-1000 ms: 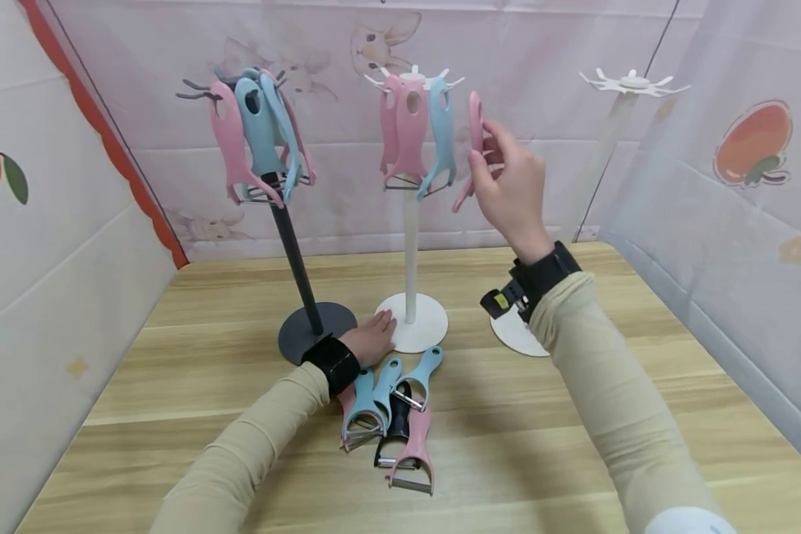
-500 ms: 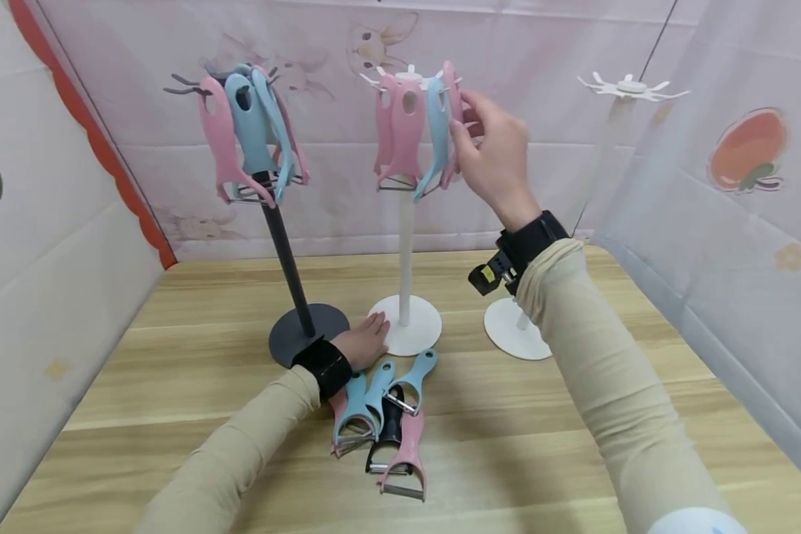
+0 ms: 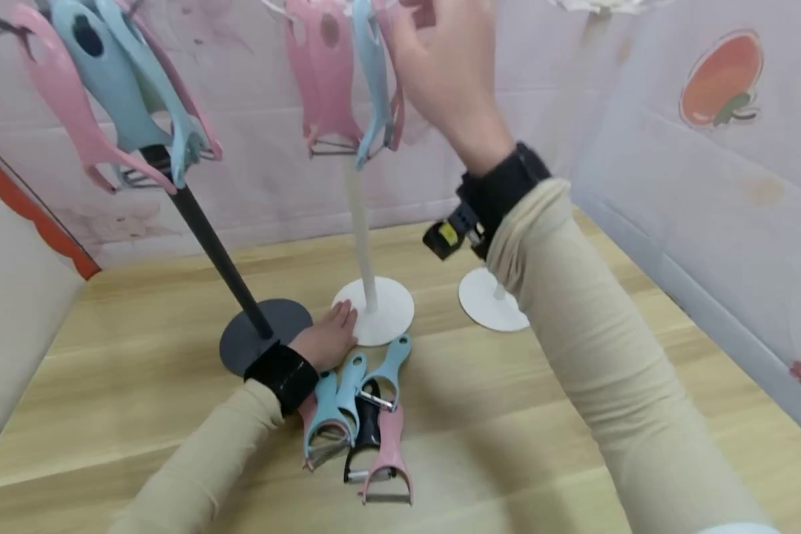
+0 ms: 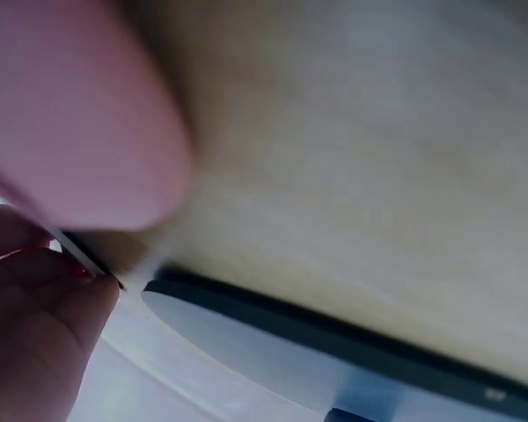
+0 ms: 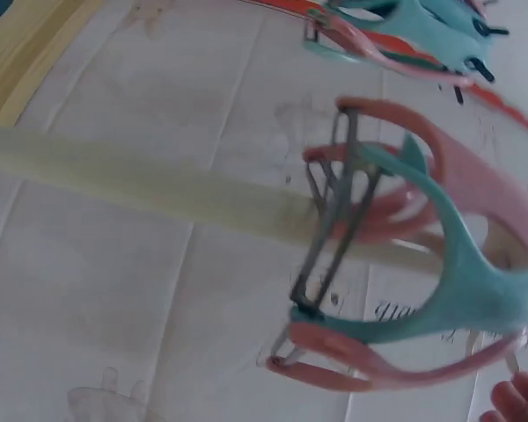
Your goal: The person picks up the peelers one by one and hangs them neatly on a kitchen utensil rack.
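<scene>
My right hand (image 3: 450, 74), cut off by the top edge of the head view, pinches a pink peeler (image 3: 397, 111) by its handle, at the rim of the middle white stand (image 3: 357, 215). Another pink peeler (image 3: 331, 74) and a blue peeler (image 3: 371, 81) hang on that stand. In the right wrist view, the pinched pink peeler (image 5: 405, 374) sits beside the blue one (image 5: 458, 290), with my fingertips (image 5: 517, 400) in the lower corner. My left hand (image 3: 325, 339) lies with extended fingers on the white stand's round base (image 3: 392, 319); its fingers (image 4: 44, 308) also show in the left wrist view.
Left is a dark stand (image 3: 216, 252) hung with pink and blue peelers (image 3: 116, 89). On the wooden table (image 3: 507, 415), near my left wrist, lie a black peeler (image 3: 368, 426), a pink peeler (image 3: 391, 437) and several blue ones (image 3: 395, 361). Another white stand (image 3: 490, 308) is partly behind my right arm.
My right hand has brought the pink peeler leftward onto the white stand's rim, beside the blue one. The head view has tilted down and moved closer. My left hand stays on the base.
</scene>
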`<state>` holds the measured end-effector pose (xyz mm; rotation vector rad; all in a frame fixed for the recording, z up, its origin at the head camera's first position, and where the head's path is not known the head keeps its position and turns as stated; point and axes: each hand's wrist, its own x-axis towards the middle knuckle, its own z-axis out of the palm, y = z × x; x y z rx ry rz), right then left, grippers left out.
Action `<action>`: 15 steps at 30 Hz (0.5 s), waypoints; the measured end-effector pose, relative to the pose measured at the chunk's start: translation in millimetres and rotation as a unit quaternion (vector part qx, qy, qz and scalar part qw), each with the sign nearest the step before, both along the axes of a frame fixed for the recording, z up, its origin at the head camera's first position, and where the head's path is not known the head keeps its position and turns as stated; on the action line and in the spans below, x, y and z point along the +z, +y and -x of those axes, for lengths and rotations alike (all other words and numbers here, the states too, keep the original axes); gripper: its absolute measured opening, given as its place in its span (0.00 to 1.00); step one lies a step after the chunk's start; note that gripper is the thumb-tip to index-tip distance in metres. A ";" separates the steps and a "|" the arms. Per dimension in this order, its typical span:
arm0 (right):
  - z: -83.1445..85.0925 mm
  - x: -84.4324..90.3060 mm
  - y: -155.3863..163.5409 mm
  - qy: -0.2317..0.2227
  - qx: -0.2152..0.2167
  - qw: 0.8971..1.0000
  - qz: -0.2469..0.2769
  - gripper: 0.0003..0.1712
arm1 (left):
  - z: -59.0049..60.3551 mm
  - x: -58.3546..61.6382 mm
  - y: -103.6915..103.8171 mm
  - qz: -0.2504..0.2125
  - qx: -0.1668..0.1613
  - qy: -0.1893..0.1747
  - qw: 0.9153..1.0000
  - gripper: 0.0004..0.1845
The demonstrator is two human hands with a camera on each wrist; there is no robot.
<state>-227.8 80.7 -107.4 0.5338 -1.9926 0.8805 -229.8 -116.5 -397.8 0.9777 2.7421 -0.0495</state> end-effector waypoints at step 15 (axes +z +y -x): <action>-12.5 -108.9 49.5 -0.043 -0.013 0.999 -0.027 0.16 | -3.0 -23.4 30.2 0.019 0.007 -0.023 1.000 0.28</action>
